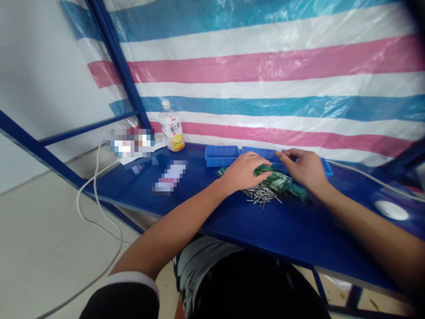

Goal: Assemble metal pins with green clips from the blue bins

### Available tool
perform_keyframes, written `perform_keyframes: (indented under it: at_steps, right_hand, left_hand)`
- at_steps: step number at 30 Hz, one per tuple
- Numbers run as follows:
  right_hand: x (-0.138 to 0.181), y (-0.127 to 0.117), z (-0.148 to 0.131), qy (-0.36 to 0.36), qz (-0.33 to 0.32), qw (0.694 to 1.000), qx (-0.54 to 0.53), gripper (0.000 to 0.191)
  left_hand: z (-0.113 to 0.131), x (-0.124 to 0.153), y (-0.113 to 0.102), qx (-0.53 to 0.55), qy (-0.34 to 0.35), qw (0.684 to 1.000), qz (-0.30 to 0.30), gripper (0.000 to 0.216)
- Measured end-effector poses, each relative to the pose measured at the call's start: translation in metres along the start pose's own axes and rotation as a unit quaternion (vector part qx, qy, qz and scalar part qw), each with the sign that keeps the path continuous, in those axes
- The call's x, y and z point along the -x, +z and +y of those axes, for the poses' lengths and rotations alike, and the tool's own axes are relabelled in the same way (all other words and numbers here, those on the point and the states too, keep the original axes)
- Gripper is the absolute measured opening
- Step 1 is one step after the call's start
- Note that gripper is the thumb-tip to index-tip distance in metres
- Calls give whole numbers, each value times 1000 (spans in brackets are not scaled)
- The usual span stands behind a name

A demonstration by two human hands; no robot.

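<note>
My left hand (pixel 247 170) is over a heap of green packets (pixel 280 182), its thumb and fingers apart in a curve. Green wrapping shows through that gap, and I see nothing clearly gripped. Close below it lies a loose pile of thin metal pins (pixel 260 194), possibly nails or rivets. My right hand (pixel 303 167) is raised at the right of the packets, in front of the blue trays. Its thumb and fingertips come together in a pinch; anything between them is too small to make out. Behind my hands stand a blue plastic tray (pixel 222 157) and another blue tray (pixel 259 153), partly hidden.
A drink bottle (pixel 171 128) stands at the back left of the blue table (pixel 232 221). Blurred-out items lie near it. A white round object (pixel 392 210) lies at the right. White cables (pixel 96 177) hang at the left. A striped plastic sheet (pixel 265 71) closes off the back.
</note>
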State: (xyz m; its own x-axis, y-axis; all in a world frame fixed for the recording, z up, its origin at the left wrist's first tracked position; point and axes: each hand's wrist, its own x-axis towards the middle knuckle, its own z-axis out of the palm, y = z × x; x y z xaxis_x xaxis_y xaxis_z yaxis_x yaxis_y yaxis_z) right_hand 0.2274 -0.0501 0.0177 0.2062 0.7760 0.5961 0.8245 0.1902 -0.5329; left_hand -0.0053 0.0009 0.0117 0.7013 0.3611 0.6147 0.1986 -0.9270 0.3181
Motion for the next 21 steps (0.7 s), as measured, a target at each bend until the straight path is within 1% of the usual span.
perform_keyframes:
  at_steps: [3,6,10,12,14,17,19,21]
  right_hand:
    - [1,-6,-1,11,-10,1000,-9,54]
    - [6,-10,-5,24,-12,999,-24,52]
    - [10,-11,-10,11,-11,998,-61,50]
    - [12,-12,-12,11,-11,994,-107,46]
    - [15,-14,-13,22,-19,986,-166,44]
    - [20,-15,-13,28,-54,969,-239,39]
    - [24,-13,-15,20,-82,961,-262,37]
    - [27,-10,-16,17,-98,958,-269,40]
  left_hand:
    - [3,-1,4,-4,18,1000,-22,23]
    - [7,-2,5,-11,20,999,-30,24]
    - [12,-5,3,12,40,998,-43,10]
    - [14,-6,0,47,43,998,-26,10]
    - [15,-7,-2,74,6,997,15,11]
    - [14,-6,-3,113,-88,986,85,14]
    - [12,-5,-2,152,-124,974,111,17]
    - [9,-4,0,190,-138,965,119,21]
